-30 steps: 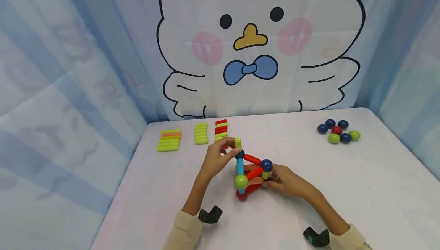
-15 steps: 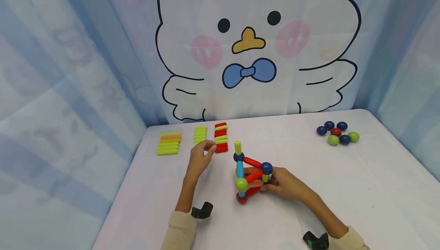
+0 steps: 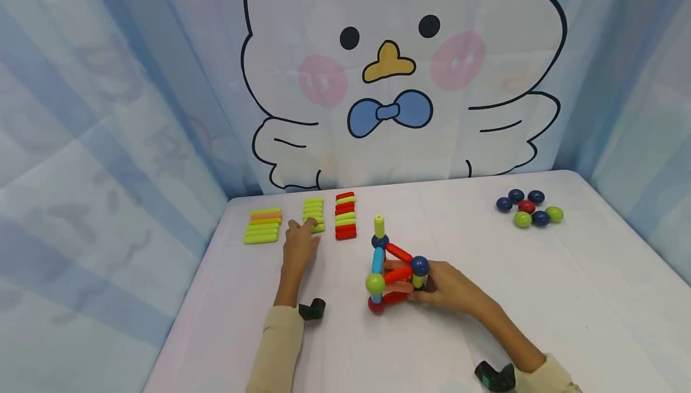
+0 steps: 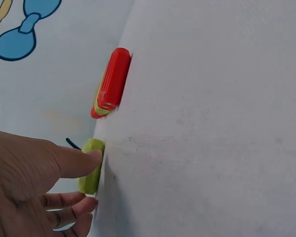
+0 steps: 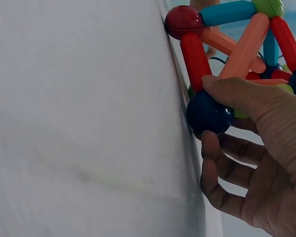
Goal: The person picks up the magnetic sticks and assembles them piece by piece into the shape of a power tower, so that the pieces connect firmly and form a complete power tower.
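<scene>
My left hand (image 3: 299,246) is over the middle row of lime-green toy rods (image 3: 313,208). Its fingers reach onto the row. In the left wrist view the thumb lies across the nearest lime rod (image 4: 90,177), while the index finger is hidden. My right hand (image 3: 445,285) holds a ball-and-stick construction (image 3: 399,274) of red, blue and salmon rods joined by balls. The right wrist view shows its thumb and fingertips around a dark blue ball (image 5: 207,114) at the base. A lime rod (image 3: 379,226) stands upright on the construction's far dark blue ball.
A row of longer lime, yellow and orange rods (image 3: 263,231) lies at left. Red and lime rods (image 3: 345,216) are lined up right of my left hand. Loose dark blue, red and green balls (image 3: 526,207) sit at the back right. A printed curtain (image 3: 388,153) borders the table.
My left hand has let go of the upright lime rod and moved left, past the red-and-lime row, to the middle lime row. My right hand keeps holding the construction, which has tilted slightly.
</scene>
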The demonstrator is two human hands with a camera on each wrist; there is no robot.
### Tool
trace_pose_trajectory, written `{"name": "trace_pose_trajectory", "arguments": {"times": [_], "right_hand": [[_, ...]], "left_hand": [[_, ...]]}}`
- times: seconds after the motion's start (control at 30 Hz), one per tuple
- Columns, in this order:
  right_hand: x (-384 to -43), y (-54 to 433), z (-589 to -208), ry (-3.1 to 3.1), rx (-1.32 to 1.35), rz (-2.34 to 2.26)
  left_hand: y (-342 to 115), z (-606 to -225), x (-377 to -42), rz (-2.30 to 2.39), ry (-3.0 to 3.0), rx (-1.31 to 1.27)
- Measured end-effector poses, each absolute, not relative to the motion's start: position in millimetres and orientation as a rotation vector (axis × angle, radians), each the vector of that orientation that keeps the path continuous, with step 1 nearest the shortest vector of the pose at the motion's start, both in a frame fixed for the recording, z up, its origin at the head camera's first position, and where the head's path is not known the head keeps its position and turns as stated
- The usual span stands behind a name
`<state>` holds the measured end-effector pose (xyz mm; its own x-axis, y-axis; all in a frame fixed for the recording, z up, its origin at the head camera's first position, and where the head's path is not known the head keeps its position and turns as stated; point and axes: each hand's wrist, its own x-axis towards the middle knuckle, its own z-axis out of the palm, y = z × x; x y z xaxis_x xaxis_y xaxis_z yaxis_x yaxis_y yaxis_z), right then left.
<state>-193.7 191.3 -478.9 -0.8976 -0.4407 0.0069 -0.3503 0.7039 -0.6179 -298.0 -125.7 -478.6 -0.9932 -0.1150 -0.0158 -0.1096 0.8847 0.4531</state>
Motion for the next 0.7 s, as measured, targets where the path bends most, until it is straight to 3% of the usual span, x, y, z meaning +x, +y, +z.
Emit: {"name": "trace_pose_trajectory", "arguments": {"times": [0.4, 0.7], "right_hand": [[-206, 196, -474, 2.818, -0.454, -1.003], [-214, 194, -474, 2.881, -0.379, -0.958]], "left_hand": [[-123, -472, -290, -0.537, -3.152, 0.095], [-107, -456, -272, -1.037, -3.01, -0.221]]}}
